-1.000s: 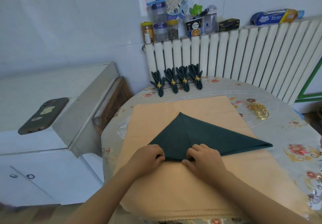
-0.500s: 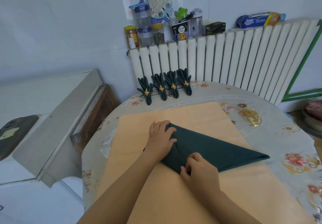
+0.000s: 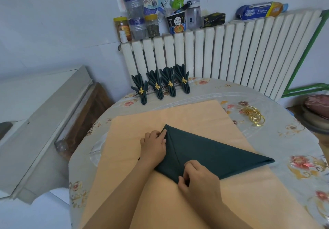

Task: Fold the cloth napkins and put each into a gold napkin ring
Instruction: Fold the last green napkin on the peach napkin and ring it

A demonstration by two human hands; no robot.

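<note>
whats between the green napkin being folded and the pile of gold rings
In the head view, only bare orange mat and flowered tablecloth lie between the green napkin and the gold rings.

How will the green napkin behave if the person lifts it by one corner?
The napkin will probably droop and partly unfold: it is thin cloth lying flat on the mat, with soft creases. It looks light, since the left hand shapes its edge with only the fingers. Pushed, it would likely bunch up rather than slide.
</note>
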